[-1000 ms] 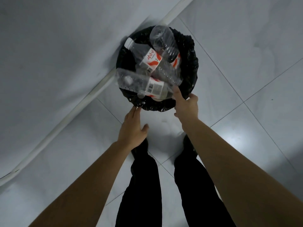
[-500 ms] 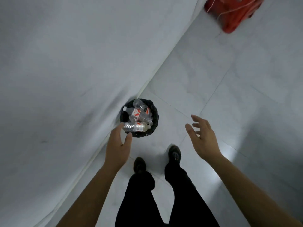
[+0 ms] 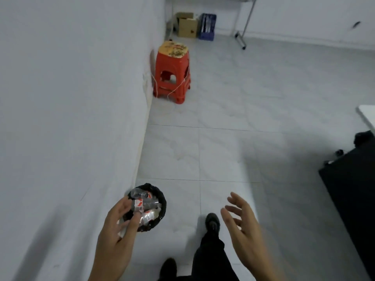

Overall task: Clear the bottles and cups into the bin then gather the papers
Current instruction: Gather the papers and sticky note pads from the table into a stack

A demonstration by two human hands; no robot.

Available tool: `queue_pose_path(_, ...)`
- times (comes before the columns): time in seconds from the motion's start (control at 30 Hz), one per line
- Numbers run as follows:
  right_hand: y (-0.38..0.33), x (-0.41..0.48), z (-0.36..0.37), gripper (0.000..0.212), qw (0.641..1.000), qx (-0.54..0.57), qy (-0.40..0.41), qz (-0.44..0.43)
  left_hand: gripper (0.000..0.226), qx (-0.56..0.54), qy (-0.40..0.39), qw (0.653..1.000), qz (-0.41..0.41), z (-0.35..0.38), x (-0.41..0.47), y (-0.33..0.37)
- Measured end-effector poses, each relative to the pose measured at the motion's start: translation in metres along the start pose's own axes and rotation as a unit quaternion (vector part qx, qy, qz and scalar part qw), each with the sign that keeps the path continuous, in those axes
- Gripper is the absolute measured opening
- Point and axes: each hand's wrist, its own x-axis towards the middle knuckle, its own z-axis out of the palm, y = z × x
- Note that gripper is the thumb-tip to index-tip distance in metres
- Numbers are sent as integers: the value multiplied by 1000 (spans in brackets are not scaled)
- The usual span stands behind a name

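A small round bin [image 3: 160, 201] with a black liner stands on the floor against the white wall, far below me. Several clear plastic bottles [image 3: 147, 206] with red and white labels lie piled in it. My left hand [image 3: 117, 230] hovers in front of the bin's left side, fingers relaxed and empty. My right hand [image 3: 241, 222] is raised to the right of the bin, fingers spread, holding nothing. No papers or cups are in view.
The white wall [image 3: 71, 118] runs along the left. A red plastic stool [image 3: 172, 72] stands by it further on, with a cardboard box [image 3: 186, 25] and a blue crate [image 3: 208, 26] beyond. A black cabinet [image 3: 353, 189] and a white table corner [image 3: 368, 116] are at the right. My shoes [image 3: 212, 222] are on the grey tiles.
I have straightened up from the bin and the view has lifted toward the room. Both hands have come away from the bin's rim and are now open in the air.
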Motion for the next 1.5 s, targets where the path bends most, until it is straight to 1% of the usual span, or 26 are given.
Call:
queue_pose_path(0.13, 31, -70, -41, 53, 990, 21, 129, 51, 36, -2, -88, 996, -7, 26, -8, 7)
queue_pose_path(0.27, 50, -140, -86, 56, 958, 45, 267, 96, 35, 21, -218, 976, -7, 82, -26, 29)
queue_pose_path(0.4, 74, -217, -126, 64, 912, 52, 383, 138, 34, 74, -327, 939, 82, 144, -69, 65)
queue_pose_path(0.5, 94, -276, -154, 61, 870, 71, 461, 159, 37, 92, -395, 904, 137, 189, -122, 89)
queue_pose_path(0.57, 109, -316, -172, 61, 843, 86, 503, 169, 40, 97, -434, 881, 162, 218, -165, 95)
queue_pose_path(0.67, 138, -379, -196, 60, 807, 109, 552, 181, 40, 102, -486, 850, 175, 257, -237, 89)
queue_pose_path(0.83, 200, -486, -246, 53, 747, 168, 610, 201, 40, 115, -541, 814, 177, 307, -377, 61)
queue_pose_path(0.97, 242, -549, -294, 54, 722, 180, 638, 200, 49, 132, -586, 778, 184, 347, -467, 44)
queue_pose_path(1.07, 259, -582, -333, 54, 718, 184, 642, 199, 51, 127, -600, 768, 184, 376, -518, 50)
queue_pose_path(1.27, 322, -611, -424, 55, 724, 183, 633, 205, 51, 122, -599, 770, 186, 462, -592, 47)
queue_pose_path(1.4, 376, -627, -496, 55, 712, 184, 636, 235, 48, 138, -596, 775, 158, 555, -644, 31)
queue_pose_path(1.5, 407, -661, -565, 53, 695, 171, 645, 267, 48, 142, -625, 754, 142, 638, -704, 37)
